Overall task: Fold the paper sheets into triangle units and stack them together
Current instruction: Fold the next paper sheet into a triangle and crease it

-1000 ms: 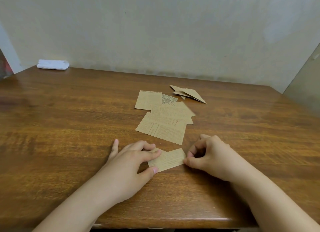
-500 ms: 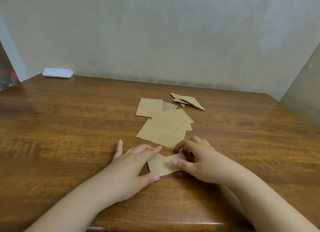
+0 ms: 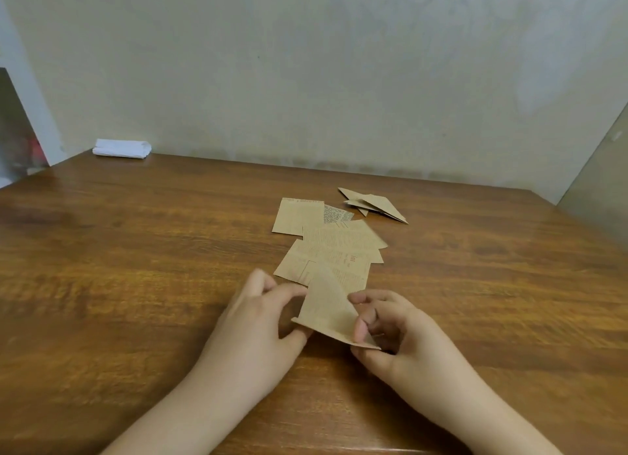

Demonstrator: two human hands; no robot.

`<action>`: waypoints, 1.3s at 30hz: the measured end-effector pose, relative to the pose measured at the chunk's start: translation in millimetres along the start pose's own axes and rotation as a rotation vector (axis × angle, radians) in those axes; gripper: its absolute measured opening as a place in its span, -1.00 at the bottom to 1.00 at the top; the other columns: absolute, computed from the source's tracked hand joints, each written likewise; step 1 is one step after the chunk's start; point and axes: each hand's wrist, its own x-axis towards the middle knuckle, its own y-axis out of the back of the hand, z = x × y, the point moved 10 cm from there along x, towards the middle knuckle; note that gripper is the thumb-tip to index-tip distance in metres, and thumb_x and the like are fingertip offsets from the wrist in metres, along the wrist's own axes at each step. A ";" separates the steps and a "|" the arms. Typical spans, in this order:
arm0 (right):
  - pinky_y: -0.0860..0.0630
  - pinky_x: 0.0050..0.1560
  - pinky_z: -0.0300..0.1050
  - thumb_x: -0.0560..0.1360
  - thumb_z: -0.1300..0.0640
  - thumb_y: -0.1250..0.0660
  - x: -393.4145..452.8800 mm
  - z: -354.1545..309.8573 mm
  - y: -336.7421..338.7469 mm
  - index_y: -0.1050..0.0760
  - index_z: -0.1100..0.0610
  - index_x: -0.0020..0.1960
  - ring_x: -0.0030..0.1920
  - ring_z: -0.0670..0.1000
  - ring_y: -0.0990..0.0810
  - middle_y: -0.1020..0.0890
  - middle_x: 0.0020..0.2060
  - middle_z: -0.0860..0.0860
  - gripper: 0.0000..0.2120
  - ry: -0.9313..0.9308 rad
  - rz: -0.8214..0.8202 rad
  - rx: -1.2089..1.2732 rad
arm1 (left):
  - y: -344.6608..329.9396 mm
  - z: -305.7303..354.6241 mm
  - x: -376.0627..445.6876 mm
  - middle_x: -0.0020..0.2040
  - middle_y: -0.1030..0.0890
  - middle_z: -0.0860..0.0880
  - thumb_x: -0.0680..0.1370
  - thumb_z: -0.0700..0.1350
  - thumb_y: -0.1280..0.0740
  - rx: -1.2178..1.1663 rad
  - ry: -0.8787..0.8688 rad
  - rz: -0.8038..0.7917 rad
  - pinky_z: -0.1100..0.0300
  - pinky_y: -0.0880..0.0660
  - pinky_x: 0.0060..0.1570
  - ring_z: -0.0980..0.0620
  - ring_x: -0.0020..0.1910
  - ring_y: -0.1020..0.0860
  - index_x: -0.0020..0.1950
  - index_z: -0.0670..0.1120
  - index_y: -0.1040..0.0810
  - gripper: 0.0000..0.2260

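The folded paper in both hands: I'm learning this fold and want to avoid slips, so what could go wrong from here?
The folded paper is lifted, pinched only at its edges by the left hand and right hand; its upper part curves, so the crease may set crooked. It hangs just above the loose sheets, so a dropped corner might nudge them. The finished triangles lie apart and seem safe.
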 end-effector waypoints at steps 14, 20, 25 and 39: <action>-0.52 -0.10 -0.34 0.31 0.47 -0.45 35.5 -45.3 60.3 -0.56 -0.05 -0.26 0.10 -0.11 -0.56 -0.56 -0.06 -0.18 -0.60 0.269 0.493 0.272 | 14.8 50.5 34.9 0.08 -0.63 0.18 0.42 -0.07 -0.34 -0.944 -0.050 -0.041 0.20 -0.59 -0.08 0.10 -0.05 -0.66 0.19 0.42 -0.32 -0.51; -0.55 0.03 -0.15 0.36 0.42 -0.44 68.0 -49.3 48.6 -0.63 -0.01 -0.22 0.16 -0.07 -0.53 -0.51 0.04 -0.15 -0.68 0.290 0.319 0.247 | 1.1 42.1 70.9 0.04 -0.69 0.03 0.42 -0.05 -0.38 -1.196 0.130 -0.106 0.06 -0.59 0.02 0.02 0.07 -0.64 0.06 0.19 -0.63 -0.75; -0.53 -0.02 -0.32 0.34 0.19 -0.46 74.8 -22.4 37.6 -0.68 -0.01 -0.17 0.10 -0.14 -0.59 -0.61 0.00 -0.11 -0.87 0.241 0.209 0.362 | -9.8 11.3 74.3 0.07 -0.68 -0.11 0.33 -0.07 -0.33 -1.480 0.285 -0.010 0.16 -0.60 -0.11 -0.03 0.06 -0.66 0.02 -0.04 -0.70 -0.70; -0.55 -0.03 0.01 0.34 0.13 -0.45 66.2 -29.9 42.4 -0.64 -0.09 -0.05 -0.10 0.04 -0.60 -0.60 -0.04 -0.11 -0.78 0.328 0.231 0.080 | -18.2 19.5 65.1 0.08 -0.67 -0.18 0.34 -0.08 -0.26 -1.614 0.279 -0.103 0.09 -0.60 -0.03 -0.08 0.07 -0.65 0.01 -0.13 -0.69 -0.66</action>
